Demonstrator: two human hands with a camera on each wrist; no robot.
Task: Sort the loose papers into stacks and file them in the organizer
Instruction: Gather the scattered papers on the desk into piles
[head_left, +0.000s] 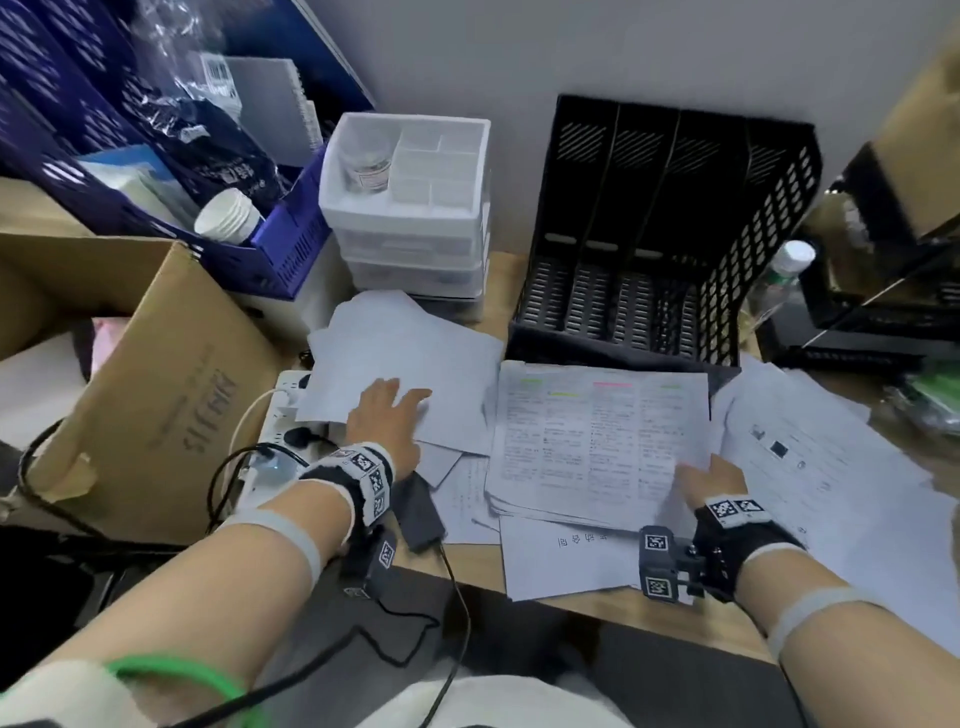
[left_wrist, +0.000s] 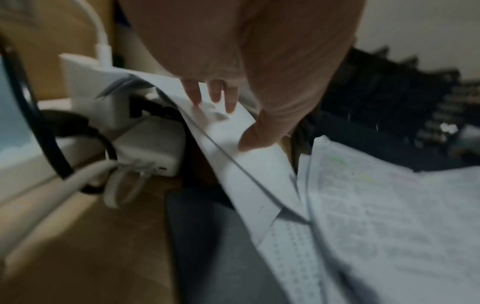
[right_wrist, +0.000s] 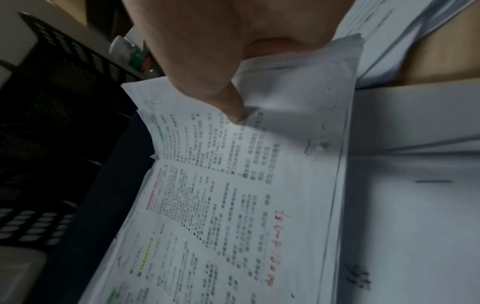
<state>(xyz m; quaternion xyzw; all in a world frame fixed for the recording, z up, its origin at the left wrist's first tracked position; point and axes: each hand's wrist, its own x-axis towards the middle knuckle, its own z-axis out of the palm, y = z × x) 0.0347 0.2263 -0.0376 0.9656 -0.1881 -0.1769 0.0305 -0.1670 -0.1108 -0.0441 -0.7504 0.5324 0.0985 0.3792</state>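
Observation:
A thick printed stack (head_left: 597, 441) with coloured highlights lies in front of the black four-slot organizer (head_left: 660, 234). My right hand (head_left: 701, 480) grips this stack at its near right corner. In the right wrist view the thumb (right_wrist: 228, 102) presses on top of the printed stack (right_wrist: 233, 195), and the other fingers are hidden beneath it. My left hand (head_left: 397, 402) rests flat with spread fingers on blank white sheets (head_left: 395, 353) to the left. Its straight fingers (left_wrist: 218, 92) touch those blank sheets (left_wrist: 233, 148). More loose papers (head_left: 821, 457) are spread out on the right.
An open cardboard box (head_left: 156, 389) stands at the left, beside a white power strip (head_left: 280, 415) with cables. A white drawer unit (head_left: 410, 208) and a blue file holder (head_left: 291, 249) stand at the back. A bottle (head_left: 789, 265) and a black rack (head_left: 883, 312) are at the right.

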